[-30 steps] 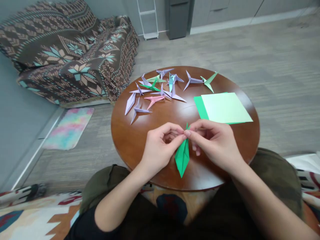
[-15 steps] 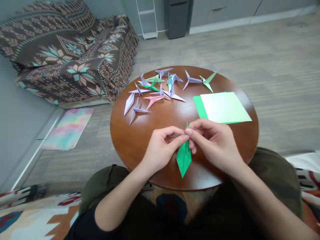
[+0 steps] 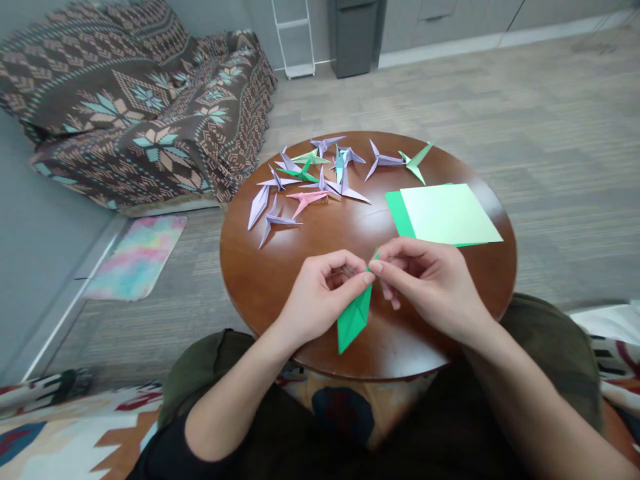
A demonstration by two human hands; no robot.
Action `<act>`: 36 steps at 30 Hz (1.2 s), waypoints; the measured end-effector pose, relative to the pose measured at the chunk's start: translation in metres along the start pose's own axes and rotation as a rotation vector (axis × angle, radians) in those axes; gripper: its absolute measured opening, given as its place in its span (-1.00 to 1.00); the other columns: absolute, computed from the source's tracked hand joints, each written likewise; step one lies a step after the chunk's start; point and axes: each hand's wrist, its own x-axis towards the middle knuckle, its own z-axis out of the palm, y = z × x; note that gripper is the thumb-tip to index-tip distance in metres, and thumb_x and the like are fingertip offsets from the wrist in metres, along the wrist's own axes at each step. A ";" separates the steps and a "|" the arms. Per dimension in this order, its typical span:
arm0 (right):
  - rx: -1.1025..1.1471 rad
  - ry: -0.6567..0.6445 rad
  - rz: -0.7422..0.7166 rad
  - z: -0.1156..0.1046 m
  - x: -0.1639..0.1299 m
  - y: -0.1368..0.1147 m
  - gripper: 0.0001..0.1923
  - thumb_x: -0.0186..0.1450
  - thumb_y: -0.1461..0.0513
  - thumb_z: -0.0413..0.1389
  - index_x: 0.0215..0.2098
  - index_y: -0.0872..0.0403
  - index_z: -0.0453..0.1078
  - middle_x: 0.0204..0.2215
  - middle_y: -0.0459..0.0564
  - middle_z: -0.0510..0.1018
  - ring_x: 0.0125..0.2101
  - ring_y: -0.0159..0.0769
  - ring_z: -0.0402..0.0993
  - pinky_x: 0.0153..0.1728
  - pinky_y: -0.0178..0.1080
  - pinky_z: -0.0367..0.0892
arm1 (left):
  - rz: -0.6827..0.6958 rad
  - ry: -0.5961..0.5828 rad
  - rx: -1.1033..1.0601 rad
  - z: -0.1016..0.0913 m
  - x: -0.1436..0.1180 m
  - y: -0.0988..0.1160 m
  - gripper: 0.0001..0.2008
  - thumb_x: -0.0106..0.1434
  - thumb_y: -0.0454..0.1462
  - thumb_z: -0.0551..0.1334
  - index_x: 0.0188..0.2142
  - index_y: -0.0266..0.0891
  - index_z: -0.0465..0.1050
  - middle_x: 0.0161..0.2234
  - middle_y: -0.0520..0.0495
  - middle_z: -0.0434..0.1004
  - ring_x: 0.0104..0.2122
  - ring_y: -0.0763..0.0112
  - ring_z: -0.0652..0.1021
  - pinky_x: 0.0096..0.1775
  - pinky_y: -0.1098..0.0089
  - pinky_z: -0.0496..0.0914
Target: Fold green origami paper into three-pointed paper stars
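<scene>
Between my two hands, above the near part of the round wooden table [image 3: 320, 240], is a folded piece of green origami paper [image 3: 355, 319]. My left hand [image 3: 324, 291] pinches it near its upper end with thumb and fingers. Close against it, my right hand [image 3: 429, 285] is closed on the narrow top tip, thumb and forefinger pressed together. The wider pointed end hangs down and tilts to the left. Fingers hide part of the upper folds.
Several folded paper pieces in purple, green and pink lie at the table's far left, among them a pink one [image 3: 309, 200]. A pale green sheet [image 3: 453, 213] rests over green paper [image 3: 399, 212] at the right. A covered sofa [image 3: 150, 113] stands beyond.
The green folded paper has swung so that its lower point lies further left and its body is more slanted. Both hands have shifted only slightly and keep their pinch.
</scene>
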 end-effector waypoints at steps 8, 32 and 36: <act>-0.308 -0.041 -0.276 -0.017 0.008 0.003 -0.91 0.29 0.24 0.32 -0.38 0.03 0.54 -0.31 -0.01 0.54 -0.26 -0.22 0.47 -0.24 -0.20 0.37 | -0.035 -0.066 0.182 -0.005 0.001 0.006 -0.67 0.21 -0.06 0.47 -0.36 -0.29 0.54 -0.49 0.04 0.42 -0.50 0.51 0.35 -0.44 0.49 0.26; -0.247 -0.187 0.009 -0.030 0.015 0.006 -0.75 0.34 0.05 0.33 -0.32 0.08 0.58 -0.52 -0.06 0.59 -0.52 -0.32 0.50 -0.47 -0.31 0.39 | -0.030 -0.002 0.109 -0.023 0.009 0.001 -0.79 0.25 -0.22 0.42 -0.16 -0.30 0.63 -0.40 -0.09 0.71 -0.48 0.35 0.67 -0.36 0.41 0.58; -0.199 -0.084 0.018 -0.025 0.016 0.008 -0.73 0.30 0.05 0.36 -0.36 0.09 0.56 -0.58 -0.08 0.57 -0.59 -0.35 0.48 -0.54 -0.33 0.39 | 0.076 0.045 0.059 -0.020 0.007 0.000 -0.72 0.23 -0.16 0.47 -0.13 -0.26 0.59 -0.36 -0.09 0.73 -0.42 0.31 0.71 -0.32 0.39 0.61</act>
